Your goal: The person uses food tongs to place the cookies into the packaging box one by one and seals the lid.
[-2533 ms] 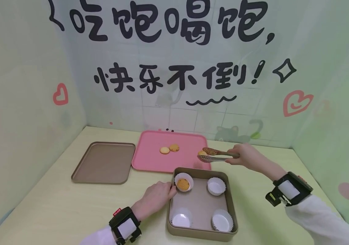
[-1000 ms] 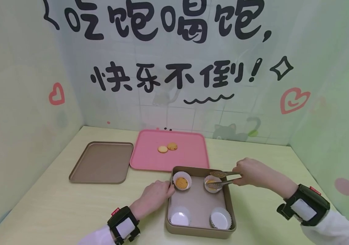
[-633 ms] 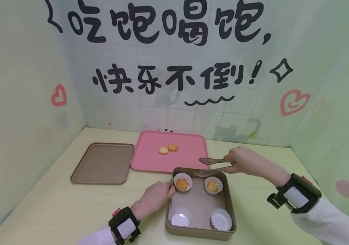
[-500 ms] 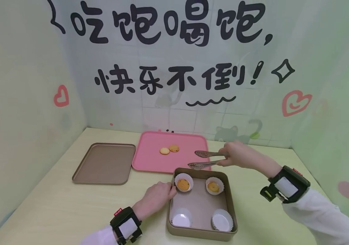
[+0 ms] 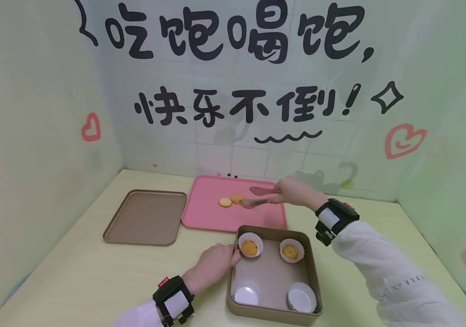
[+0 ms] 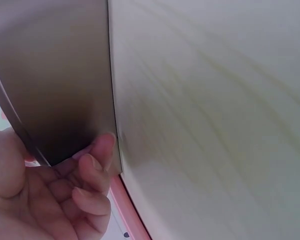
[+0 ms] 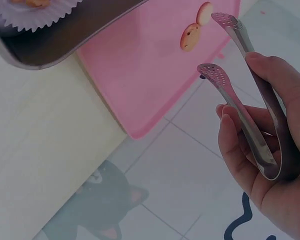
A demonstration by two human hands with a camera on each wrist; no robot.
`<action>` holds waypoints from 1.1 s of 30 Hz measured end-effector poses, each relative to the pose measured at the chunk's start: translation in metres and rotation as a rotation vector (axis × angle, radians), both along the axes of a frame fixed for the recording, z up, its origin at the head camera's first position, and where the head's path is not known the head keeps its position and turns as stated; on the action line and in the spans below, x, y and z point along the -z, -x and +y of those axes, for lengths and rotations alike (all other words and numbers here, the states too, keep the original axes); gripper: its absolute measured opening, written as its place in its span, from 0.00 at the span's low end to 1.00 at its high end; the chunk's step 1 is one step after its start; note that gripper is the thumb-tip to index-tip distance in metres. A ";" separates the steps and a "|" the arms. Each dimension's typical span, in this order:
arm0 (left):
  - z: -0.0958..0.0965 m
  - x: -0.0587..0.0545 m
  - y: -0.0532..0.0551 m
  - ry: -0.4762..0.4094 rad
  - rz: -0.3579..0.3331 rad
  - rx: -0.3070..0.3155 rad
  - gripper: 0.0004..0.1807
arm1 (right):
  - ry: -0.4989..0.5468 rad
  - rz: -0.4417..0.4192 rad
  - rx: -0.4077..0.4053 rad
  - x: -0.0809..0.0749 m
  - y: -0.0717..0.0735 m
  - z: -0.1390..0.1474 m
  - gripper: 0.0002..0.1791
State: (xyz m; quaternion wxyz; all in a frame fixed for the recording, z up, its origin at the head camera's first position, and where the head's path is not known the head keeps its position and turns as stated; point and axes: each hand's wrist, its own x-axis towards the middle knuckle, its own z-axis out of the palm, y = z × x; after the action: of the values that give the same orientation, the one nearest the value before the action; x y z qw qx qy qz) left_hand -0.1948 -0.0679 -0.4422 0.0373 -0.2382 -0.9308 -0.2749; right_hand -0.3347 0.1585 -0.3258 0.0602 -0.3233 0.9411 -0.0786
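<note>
My left hand (image 5: pixel 215 262) grips the left wall of a deep brown baking pan (image 5: pixel 273 313), thumb at the rim and fingertips against the side in the left wrist view. White paper cupcake liners stand in the pan's corners. One cookie (image 5: pixel 249 247) lies in the back left liner, another cookie (image 5: pixel 290 252) in the back right liner. The front right liner (image 5: pixel 302 298) is bare inside. My right hand (image 5: pixel 298 191) holds metal tongs (image 7: pixel 247 120), spread apart over the pink tray (image 5: pixel 212 222). Their tips are close to a chip-dotted cookie (image 7: pixel 191 37), beside a plain pale cookie (image 5: pixel 225 202).
A flat brown baking sheet (image 5: pixel 144 218) lies at the back left, its right edge close to the pink tray. Behind the light wooden table (image 5: pixel 93 281) rises a printed wall (image 5: pixel 216 154). Side walls bound the table left and right.
The tongs carried a cookie from the pink tray into the back right liner, released it, then moved back left over the tray. The left hand stayed on the baking pan.
</note>
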 end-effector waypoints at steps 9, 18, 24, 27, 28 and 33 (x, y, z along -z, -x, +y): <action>-0.003 0.000 -0.001 0.082 0.061 0.024 0.17 | 0.027 -0.027 0.003 0.014 0.025 -0.024 0.25; -0.006 0.003 -0.001 0.318 0.277 0.111 0.13 | 0.030 -0.053 0.074 0.028 0.035 -0.031 0.24; -0.002 0.003 -0.002 0.157 0.123 0.030 0.17 | 0.023 -0.066 0.105 0.037 0.040 -0.033 0.22; -0.001 0.002 -0.002 0.139 0.108 0.006 0.17 | 0.014 -0.052 0.108 0.040 0.042 -0.034 0.20; -0.001 0.003 -0.002 0.137 0.103 0.000 0.17 | 0.011 -0.047 0.106 0.041 0.043 -0.034 0.20; -0.001 0.003 -0.001 0.090 0.066 -0.035 0.18 | 0.003 -0.031 0.085 0.043 0.045 -0.038 0.21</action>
State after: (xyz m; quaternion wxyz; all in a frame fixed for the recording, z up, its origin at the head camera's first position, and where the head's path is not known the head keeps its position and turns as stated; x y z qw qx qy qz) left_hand -0.1937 -0.0688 -0.4453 0.0617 -0.2324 -0.9445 -0.2240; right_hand -0.3796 0.1201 -0.3686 0.0708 -0.2821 0.9528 -0.0874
